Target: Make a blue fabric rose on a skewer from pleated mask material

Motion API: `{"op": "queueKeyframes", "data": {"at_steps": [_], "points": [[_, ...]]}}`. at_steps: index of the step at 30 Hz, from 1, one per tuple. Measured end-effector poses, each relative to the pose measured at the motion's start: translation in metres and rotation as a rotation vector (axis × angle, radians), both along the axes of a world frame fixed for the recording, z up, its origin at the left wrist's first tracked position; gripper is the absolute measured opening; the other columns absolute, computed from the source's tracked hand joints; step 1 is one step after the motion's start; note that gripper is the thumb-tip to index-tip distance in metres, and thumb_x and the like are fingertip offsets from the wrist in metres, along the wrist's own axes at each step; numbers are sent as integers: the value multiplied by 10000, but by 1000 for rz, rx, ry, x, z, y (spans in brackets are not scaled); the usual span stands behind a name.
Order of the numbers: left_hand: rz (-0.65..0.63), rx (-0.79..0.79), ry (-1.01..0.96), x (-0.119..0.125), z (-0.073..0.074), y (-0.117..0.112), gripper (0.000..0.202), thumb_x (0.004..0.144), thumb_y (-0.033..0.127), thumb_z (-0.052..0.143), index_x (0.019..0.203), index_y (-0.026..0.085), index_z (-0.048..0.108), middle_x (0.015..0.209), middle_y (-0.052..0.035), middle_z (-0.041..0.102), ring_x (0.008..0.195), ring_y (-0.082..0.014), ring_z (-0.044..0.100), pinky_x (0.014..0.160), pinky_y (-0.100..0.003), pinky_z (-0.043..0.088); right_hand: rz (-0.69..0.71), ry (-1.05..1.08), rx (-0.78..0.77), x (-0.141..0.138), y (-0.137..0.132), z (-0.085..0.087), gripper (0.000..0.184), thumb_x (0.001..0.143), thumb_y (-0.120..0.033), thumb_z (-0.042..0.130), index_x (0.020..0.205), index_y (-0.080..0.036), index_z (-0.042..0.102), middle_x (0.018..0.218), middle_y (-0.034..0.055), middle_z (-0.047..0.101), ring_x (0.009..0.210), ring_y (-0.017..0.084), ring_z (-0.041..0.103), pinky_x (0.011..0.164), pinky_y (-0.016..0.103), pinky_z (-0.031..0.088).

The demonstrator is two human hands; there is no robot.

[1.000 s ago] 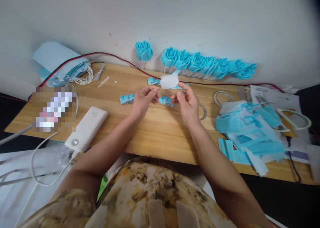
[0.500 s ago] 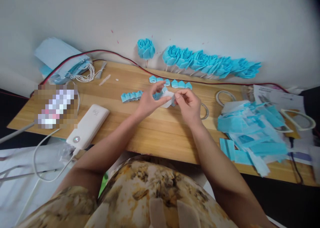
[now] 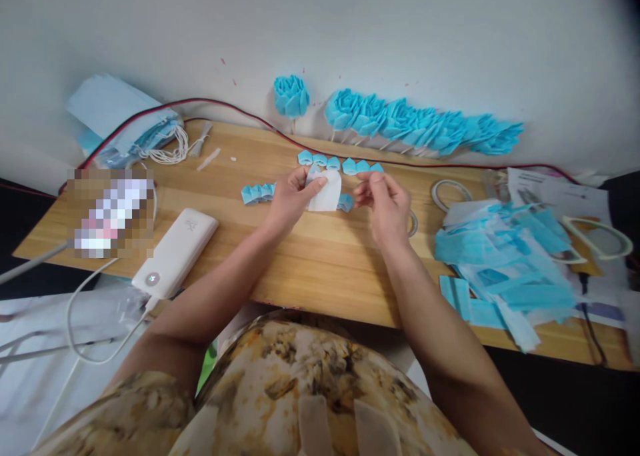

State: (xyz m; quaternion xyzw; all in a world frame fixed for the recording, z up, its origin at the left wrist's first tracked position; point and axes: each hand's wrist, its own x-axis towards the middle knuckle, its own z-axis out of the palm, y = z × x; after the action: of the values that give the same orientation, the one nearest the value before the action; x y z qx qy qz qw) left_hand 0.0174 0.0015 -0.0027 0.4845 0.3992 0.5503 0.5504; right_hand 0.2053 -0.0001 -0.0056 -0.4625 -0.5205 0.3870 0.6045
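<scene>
My left hand (image 3: 295, 199) is closed on a white, petal-shaped piece of fabric (image 3: 327, 193), pinched between thumb and fingers at its left edge. Just right of the piece, apart from it, is my right hand (image 3: 385, 206), its fingers curled together; whether anything small is in them is hidden. Short rows of folded blue petals (image 3: 363, 167) lie behind the hands. Another blue row (image 3: 257, 193) runs left of my left hand, and one blue petal (image 3: 345, 203) shows beside the white piece.
Blue fabric flowers (image 3: 400, 119) on sticks lean against the wall. Blue fabric scraps (image 3: 505, 263), tape rolls (image 3: 450, 193) and scissors (image 3: 597, 239) lie at the right. Left are a white power bank (image 3: 177, 249), a blurred-out phone (image 3: 113, 213) and stacked masks (image 3: 125, 119). A red-black cable (image 3: 240, 113) crosses the back.
The white piece now faces me flat and spread in my left hand. My right hand has let go of its edge and moved a little to the right.
</scene>
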Motion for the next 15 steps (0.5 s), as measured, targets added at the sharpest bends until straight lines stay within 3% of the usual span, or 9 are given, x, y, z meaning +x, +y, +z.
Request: {"op": "queueKeyframes", "data": {"at_steps": [4, 9, 15], "points": [[-34, 53, -29, 4, 0, -1, 392, 787, 509, 848, 833, 189, 626, 755, 19, 644, 675, -109, 583, 631, -236, 473, 200, -142, -41, -11, -12, 0, 413, 882, -646, 701, 810, -240, 712, 656, -29, 627, 569, 123, 570, 511, 261, 498], [-88, 75, -18, 8, -2, -1, 386, 776, 485, 860, 950, 182, 695, 789, -1, 688, 710, -124, 616, 651, -234, 490, 112, -172, -34, -8, -10, 0, 284, 909, -494, 716, 795, -234, 713, 633, -43, 619, 571, 114, 543, 557, 261, 450], [-32, 96, 64, 5, 3, -5, 300, 850, 479, 801, 914, 188, 764, 683, 7, 651, 614, -112, 566, 600, -242, 477, 66, -92, -1, -7, -8, 1, 292, 906, -522, 714, 811, -246, 708, 651, -41, 625, 581, 121, 562, 549, 262, 467]]}}
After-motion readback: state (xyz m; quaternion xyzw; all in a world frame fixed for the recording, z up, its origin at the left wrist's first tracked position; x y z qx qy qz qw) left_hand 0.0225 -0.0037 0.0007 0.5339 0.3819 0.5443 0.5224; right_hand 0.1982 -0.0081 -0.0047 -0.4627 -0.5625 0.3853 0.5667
